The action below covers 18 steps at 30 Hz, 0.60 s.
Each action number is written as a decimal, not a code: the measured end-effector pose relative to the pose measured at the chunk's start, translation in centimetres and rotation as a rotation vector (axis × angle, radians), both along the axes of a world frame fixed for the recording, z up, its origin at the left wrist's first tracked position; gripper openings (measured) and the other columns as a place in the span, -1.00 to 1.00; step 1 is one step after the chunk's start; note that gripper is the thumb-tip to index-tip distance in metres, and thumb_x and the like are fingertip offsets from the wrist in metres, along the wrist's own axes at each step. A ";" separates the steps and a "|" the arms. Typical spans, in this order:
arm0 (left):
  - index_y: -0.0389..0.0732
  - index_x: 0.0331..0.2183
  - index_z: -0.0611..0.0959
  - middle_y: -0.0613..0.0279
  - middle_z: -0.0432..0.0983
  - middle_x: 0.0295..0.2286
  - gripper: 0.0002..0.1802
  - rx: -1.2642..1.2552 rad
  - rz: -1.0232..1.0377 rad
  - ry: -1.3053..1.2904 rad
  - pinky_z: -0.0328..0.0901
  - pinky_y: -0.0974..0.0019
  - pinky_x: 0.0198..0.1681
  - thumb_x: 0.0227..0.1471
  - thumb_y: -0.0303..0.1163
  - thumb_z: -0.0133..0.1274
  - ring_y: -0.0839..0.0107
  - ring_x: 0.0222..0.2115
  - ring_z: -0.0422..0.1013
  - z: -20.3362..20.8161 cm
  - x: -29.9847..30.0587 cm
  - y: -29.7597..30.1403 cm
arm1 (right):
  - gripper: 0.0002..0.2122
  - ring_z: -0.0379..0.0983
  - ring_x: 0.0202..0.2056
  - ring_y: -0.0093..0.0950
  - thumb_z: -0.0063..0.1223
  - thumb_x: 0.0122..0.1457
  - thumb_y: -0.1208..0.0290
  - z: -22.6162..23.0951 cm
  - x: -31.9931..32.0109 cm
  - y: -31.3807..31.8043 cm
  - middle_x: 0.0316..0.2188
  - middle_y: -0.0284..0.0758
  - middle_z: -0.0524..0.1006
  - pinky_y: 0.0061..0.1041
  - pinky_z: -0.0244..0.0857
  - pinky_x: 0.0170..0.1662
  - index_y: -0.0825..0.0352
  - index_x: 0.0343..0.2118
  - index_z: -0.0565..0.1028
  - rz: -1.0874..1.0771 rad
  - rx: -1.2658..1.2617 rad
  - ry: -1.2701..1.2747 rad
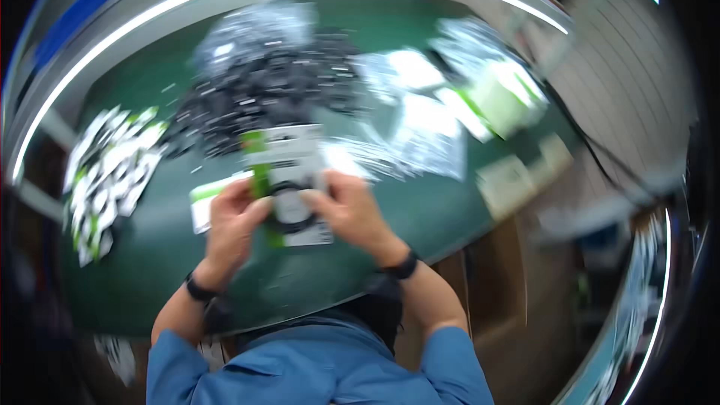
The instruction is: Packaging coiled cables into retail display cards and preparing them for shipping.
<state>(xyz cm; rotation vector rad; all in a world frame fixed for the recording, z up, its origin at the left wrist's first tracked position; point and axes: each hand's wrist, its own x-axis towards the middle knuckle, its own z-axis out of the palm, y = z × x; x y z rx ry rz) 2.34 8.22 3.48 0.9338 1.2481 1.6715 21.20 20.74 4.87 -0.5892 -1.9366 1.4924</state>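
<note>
A broad green work table [420, 217] carried one dark heap of small black parts in clear bags [262, 82] at its far middle, one spread of green-and-white flat packets [109, 172] at its left edge, and one looser scatter of white-and-green packets [480, 90] at its far right, all too blurred to count singly. Over the near middle, a flat white rectangular card package with a green stripe and a black ring [289, 184] stood above the table, one more white-and-green card [204, 202] lying just left of it. The left hand [232, 229] gripped the package's left edge and the right hand [352, 214] pinched its right edge.
</note>
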 end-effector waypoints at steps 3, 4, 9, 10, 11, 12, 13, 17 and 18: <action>-0.42 0.06 0.57 0.11 0.62 -0.11 -0.57 0.052 0.082 -0.036 0.44 0.35 0.03 0.15 -0.56 0.19 0.44 -0.11 0.55 0.4 -0.3 -0.9 | -0.78 0.53 -0.32 -0.62 0.16 0.30 0.45 0.0 -2.0 0.4 -0.31 -0.31 0.65 -0.57 0.45 -0.23 0.50 -0.10 0.57 0.076 -0.156 0.111; -0.42 0.07 0.57 0.11 0.62 -0.10 -0.58 0.052 0.053 -0.063 0.44 0.35 0.04 0.18 -0.56 0.18 0.45 -0.11 0.55 0.5 -0.5 -1.3 | -0.77 0.55 -0.26 -0.60 0.14 0.31 0.47 -0.5 -2.9 0.6 -0.26 -0.29 0.66 -0.58 0.46 -0.17 0.51 -0.06 0.56 0.108 -0.210 0.128; -0.43 0.06 0.57 0.13 0.63 -0.12 -0.62 0.007 0.033 -0.107 0.46 0.39 0.01 0.23 -0.53 0.14 0.49 -0.14 0.55 -0.2 -1.6 -2.8 | -0.75 0.57 -0.19 -0.57 0.11 0.33 0.49 -1.4 -5.1 0.9 -0.17 -0.24 0.66 -0.56 0.45 -0.06 0.51 -0.01 0.53 0.222 -0.264 0.166; -0.43 0.06 0.57 0.13 0.63 -0.12 -0.62 0.000 0.040 -0.111 0.46 0.39 0.01 0.23 -0.53 0.14 0.49 -0.14 0.55 -0.3 -1.8 -2.9 | -0.75 0.56 -0.19 -0.57 0.12 0.33 0.49 -1.8 -5.3 1.1 -0.17 -0.24 0.66 -0.55 0.45 -0.05 0.51 -0.01 0.53 0.234 -0.280 0.162; -0.43 0.05 0.58 0.15 0.64 -0.13 -0.63 -0.015 0.028 -0.106 0.46 0.39 0.00 0.24 -0.52 0.14 0.50 -0.15 0.55 -0.3 -2.2 -2.9 | -0.75 0.56 -0.18 -0.57 0.12 0.33 0.49 -2.2 -5.5 1.3 -0.16 -0.24 0.66 -0.54 0.45 -0.04 0.51 0.00 0.53 0.240 -0.296 0.160; -0.43 0.05 0.58 0.17 0.64 -0.13 -0.64 -0.030 0.012 -0.105 0.46 0.39 0.00 0.24 -0.52 0.14 0.51 -0.16 0.55 -0.1 -2.6 -2.8 | -0.74 0.56 -0.18 -0.57 0.13 0.33 0.49 -2.6 -5.6 1.4 -0.15 -0.24 0.66 -0.53 0.45 -0.03 0.50 0.01 0.52 0.241 -0.311 0.154; -0.43 0.04 0.58 0.18 0.64 -0.14 -0.65 -0.045 -0.007 -0.103 0.47 0.40 -0.01 0.25 -0.51 0.14 0.52 -0.17 0.56 -0.1 -2.9 -2.6 | -0.74 0.56 -0.18 -0.57 0.13 0.33 0.49 -2.9 -5.6 1.5 -0.15 -0.24 0.66 -0.53 0.45 -0.03 0.50 0.01 0.52 0.234 -0.319 0.147; -0.42 0.02 0.60 0.20 0.65 -0.17 -0.67 -0.053 -0.078 -0.090 0.47 0.40 -0.02 0.26 -0.50 0.13 0.54 -0.19 0.55 -1.7 -4.5 -1.4 | -0.74 0.57 -0.15 -0.56 0.13 0.32 0.50 -3.7 -6.2 1.9 -0.11 -0.24 0.65 -0.50 0.45 0.00 0.50 0.02 0.52 0.214 -0.359 0.157; -0.42 0.02 0.60 0.20 0.65 -0.17 -0.67 -0.052 -0.092 -0.094 0.47 0.40 -0.02 0.26 -0.50 0.13 0.54 -0.19 0.55 -1.8 -4.8 -1.1 | -0.73 0.57 -0.14 -0.55 0.13 0.32 0.51 -3.8 -6.4 1.9 -0.11 -0.24 0.65 -0.50 0.45 0.01 0.49 0.02 0.52 0.210 -0.373 0.159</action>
